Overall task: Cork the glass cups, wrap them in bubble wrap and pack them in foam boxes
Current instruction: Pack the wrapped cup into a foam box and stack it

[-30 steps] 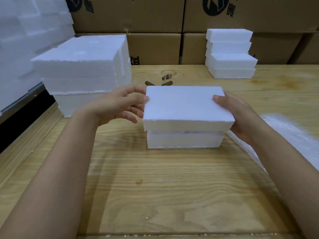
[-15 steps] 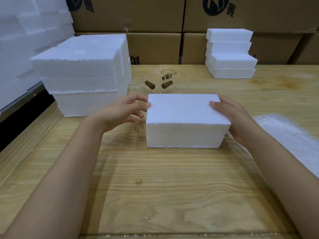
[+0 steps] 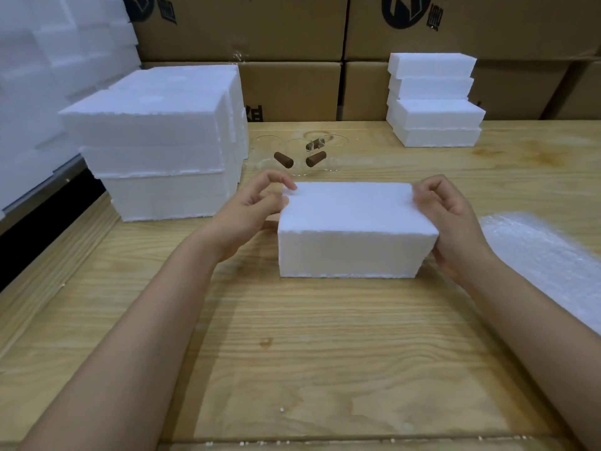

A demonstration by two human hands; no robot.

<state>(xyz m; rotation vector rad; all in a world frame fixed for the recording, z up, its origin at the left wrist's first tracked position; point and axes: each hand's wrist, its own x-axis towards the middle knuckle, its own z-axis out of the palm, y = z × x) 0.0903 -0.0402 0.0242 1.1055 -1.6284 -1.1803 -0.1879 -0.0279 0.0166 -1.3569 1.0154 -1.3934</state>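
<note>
Wooden table [image 3: 292, 336], centre: white rectangular foam box [image 3: 354, 229], lid on, flush with the base, standing flat on the boards

Left hand [image 3: 250, 209] at the box's left end, fingers curled, index tip and thumb on the lid's near-left corner. Right hand [image 3: 452, 216] at the right end, fingers bent over the lid's edge, palm against the end wall. Both grip the box; neither holds anything else

Just behind the box: clear glass cups with brown cork stoppers [image 3: 302, 154], three corks countable, glass hard to make out. They look corked already but are bare, not wrapped

Right edge of table: sheet of clear bubble wrap [image 3: 540, 255], lying flat. Far left: tall stack of white foam boxes [image 3: 156, 141]. Back right: smaller stack of white foam boxes [image 3: 434, 99]. Brown cardboard cartons [image 3: 292, 89] along the back

Progress, as judged: this box is closed and probably finished, contents not visible. Remaining: wrap the corked cups and box each one
</note>
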